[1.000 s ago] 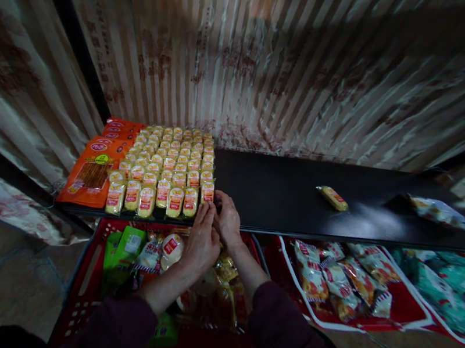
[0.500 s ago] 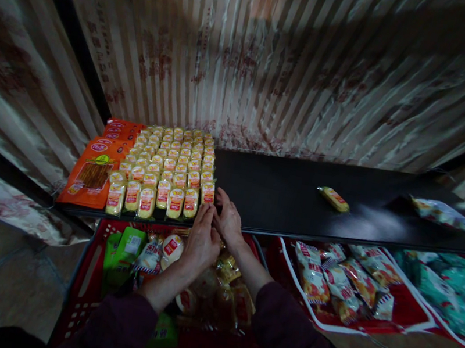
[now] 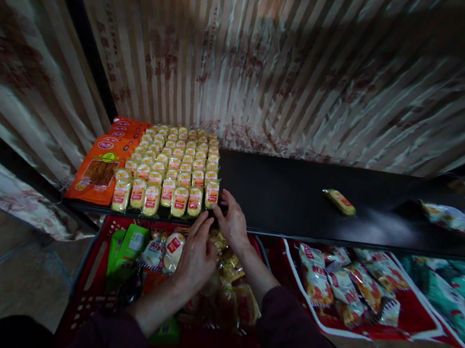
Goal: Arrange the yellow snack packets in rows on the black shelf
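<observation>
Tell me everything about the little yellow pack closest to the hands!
The little yellow pack has a shiny, clear, plastic-looking wrapper and a red and white label on its front; the print is too blurry to read. It stands upright on the black shelf, at the front right corner of a block of similar packs. The right hand is by its right side, and the left hand is near its bottom edge. I can't tell if they touch it.
</observation>
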Tool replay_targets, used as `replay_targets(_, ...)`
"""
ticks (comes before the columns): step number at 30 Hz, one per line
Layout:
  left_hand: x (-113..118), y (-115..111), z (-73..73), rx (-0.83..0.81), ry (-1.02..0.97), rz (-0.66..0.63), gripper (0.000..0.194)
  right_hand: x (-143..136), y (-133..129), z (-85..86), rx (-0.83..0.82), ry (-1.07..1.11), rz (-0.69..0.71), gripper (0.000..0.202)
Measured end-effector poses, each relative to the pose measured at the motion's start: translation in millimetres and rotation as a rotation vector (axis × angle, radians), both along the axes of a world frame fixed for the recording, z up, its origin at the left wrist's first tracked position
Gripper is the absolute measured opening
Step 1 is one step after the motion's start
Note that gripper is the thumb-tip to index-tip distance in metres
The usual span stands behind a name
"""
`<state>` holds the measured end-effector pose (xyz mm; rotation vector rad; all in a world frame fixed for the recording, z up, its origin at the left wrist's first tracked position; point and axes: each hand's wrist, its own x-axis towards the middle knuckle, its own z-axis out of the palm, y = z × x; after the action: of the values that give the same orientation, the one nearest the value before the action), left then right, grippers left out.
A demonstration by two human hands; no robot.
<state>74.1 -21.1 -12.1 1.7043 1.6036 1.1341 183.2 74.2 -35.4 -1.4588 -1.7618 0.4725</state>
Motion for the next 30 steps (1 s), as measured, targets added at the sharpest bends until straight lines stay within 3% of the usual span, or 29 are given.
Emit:
replay_targets(6,-14.7,-8.1,-3.3,-0.023,0.025,0.064,0.048,-1.5,-0.8,-1.6,0.028,0.017,-0.006,0.045)
replay_targets(10,-14.1,-7.1,-0.4,-0.012,0.043,0.081,0.047,-2.8,-13.4,8.3,0.190,-0.026,-0.067,0.033)
replay_targets(13,-14.0,-9.9,3.0,0.006,0.088,0.108,0.044,-7.2,-31.8,15.3,0.264,-0.026,-0.014,0.025)
replay_targets(17,-16.7,-15.6,6.7,-0.027,0.169,0.151,0.043,-16.5,-50.6,14.6,0.206,-0.014,0.115,0.025)
replay_targets(30,-14.3,-6.7,5.5,-0.081,0.018,0.104,0.048,-21.4,-52.8,2.9,0.078,-0.064,0.147,0.034)
